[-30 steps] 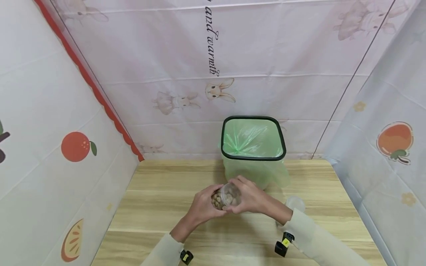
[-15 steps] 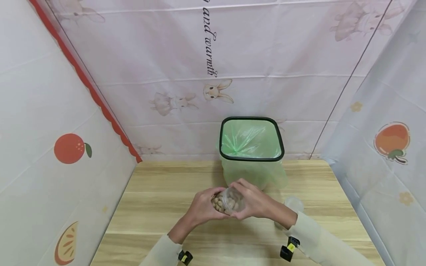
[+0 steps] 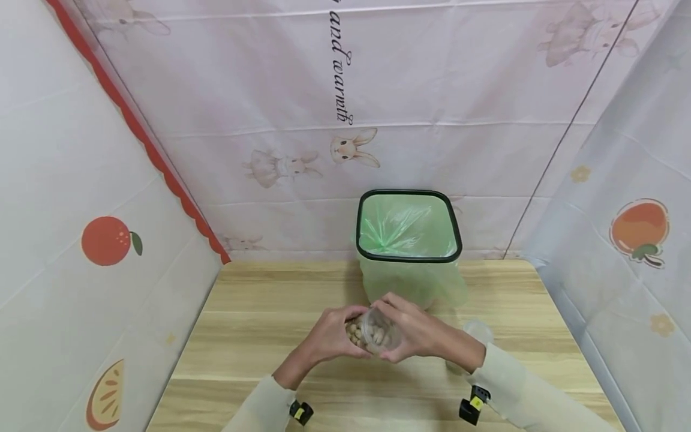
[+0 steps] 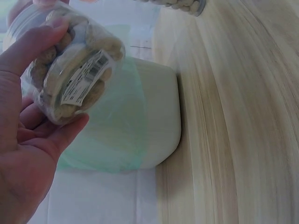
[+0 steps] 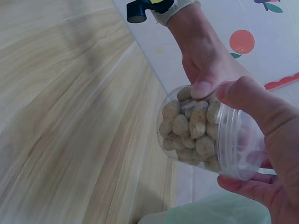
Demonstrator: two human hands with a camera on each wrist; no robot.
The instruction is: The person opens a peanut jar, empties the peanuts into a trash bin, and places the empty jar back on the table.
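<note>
A clear plastic jar (image 3: 356,332) of unshelled peanuts is held on its side between both hands, above the table in front of the bin. My left hand (image 3: 327,337) grips the peanut-filled base end, thumb and fingers spread round it. In the left wrist view, a white barcode label (image 4: 85,77) shows on the jar's bottom. My right hand (image 3: 412,329) is curled round the ridged clear lid (image 5: 240,144) at the other end. The right wrist view shows the right thumb on top and fingers underneath, with the left thumb pressing the jar's side.
A green-lined bin (image 3: 410,260) with a black rim stands at the table's back edge. Another clear jar (image 3: 478,331) stands on the wooden table (image 3: 259,318), partly behind my right forearm; its peanuts show in the left wrist view. Printed cloth walls (image 3: 291,222) surround the back and sides.
Both hands and the jar have shifted slightly right and towards me. The right hand and wrist have turned a little round the lid end. Both grips remain.
</note>
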